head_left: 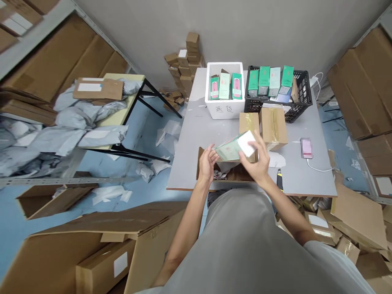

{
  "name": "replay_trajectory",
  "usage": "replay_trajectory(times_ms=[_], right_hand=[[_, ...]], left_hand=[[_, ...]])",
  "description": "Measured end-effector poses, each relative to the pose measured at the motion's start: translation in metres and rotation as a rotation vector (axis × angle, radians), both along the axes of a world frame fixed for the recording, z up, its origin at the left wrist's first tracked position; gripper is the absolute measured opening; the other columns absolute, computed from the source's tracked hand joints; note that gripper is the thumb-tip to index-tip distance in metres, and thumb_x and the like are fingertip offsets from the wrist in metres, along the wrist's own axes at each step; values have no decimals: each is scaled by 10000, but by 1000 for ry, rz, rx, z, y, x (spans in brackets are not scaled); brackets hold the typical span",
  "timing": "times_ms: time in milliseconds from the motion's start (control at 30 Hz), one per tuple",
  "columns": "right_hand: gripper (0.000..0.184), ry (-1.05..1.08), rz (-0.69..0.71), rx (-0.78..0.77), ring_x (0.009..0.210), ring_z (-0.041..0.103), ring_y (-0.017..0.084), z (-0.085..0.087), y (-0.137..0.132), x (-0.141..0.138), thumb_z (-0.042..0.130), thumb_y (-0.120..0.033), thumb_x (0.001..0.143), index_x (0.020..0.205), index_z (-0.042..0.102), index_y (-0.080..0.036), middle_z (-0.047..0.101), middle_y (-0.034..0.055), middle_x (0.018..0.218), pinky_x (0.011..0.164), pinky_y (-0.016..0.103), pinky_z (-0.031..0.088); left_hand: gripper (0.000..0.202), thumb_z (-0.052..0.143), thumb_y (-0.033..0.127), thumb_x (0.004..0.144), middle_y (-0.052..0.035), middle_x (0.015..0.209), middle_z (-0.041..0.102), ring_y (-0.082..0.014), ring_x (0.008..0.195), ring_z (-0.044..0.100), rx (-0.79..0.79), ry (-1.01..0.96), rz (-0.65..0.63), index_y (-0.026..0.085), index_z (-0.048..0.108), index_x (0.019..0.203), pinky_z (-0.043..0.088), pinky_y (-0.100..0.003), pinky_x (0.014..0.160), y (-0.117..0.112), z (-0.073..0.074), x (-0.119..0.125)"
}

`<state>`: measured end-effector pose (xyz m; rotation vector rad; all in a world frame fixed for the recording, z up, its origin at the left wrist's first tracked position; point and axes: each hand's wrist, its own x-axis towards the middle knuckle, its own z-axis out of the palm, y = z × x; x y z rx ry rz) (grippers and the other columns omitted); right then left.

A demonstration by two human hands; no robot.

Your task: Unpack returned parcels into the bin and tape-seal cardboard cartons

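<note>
A pale green, slim carton (228, 151) with a white end is tilted above the table. My right hand (257, 159) grips it by that white end, thumb below and fingers over the far side. At its other end, my left hand (207, 162) has its fingers apart, the tips close against the carton; whether they touch is hard to see. Beneath both hands lies an open cardboard box (239, 172) with some crumpled packing inside, partly hidden by the hands. Two taped brown boxes, a small one (248, 121) and a larger one (273, 127), stand just beyond.
At the back of the grey table (196, 130) stand a white foam box (225, 110) and a black crate (301, 102), both holding green cartons. A utility knife (279, 179) lies by the front edge, a phone (306, 148) at right. A large carton (159, 241) stands on my left.
</note>
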<state>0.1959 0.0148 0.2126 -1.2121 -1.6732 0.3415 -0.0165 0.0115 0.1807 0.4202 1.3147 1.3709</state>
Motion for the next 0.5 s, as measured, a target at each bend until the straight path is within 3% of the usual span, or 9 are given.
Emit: replay_trajectory(times_ms=[100,200,333,500], right_hand=[[469,-24,0,-65,1542,626,376,39,46,3,696,-624,1066,1348,721,-250,661,206,1639,1254,598,541],[549,-114,24,-141,1376,705,371,56,92,3,665,-714,1069,1325,749,-236,770,180,1422,1209,568,550],[606,-233,-2,-276,1217,731,378,53,133,-1,629,-759,1075,1226,782,-193,791,174,1236,1114,539,566],[534,-234,-60,-353,1180,740,353,34,135,-2,642,-682,1093,1211,784,-181,803,166,1204,1072,473,573]], left_hand=[[594,841,485,908,-113,1120,867,-229,989,820,-39,-9,-76,174,759,1408,629,-340,926,-5,0,13],[513,893,383,852,-111,1121,877,-236,970,834,-79,-13,-119,172,794,1309,651,-376,949,-7,2,29],[438,911,421,850,-112,1049,877,-253,951,855,-100,-10,-161,172,810,1196,670,-405,965,-9,4,42],[652,967,653,789,-151,1108,869,-291,1029,859,-91,37,-272,175,801,1200,672,-402,967,-16,3,40]])
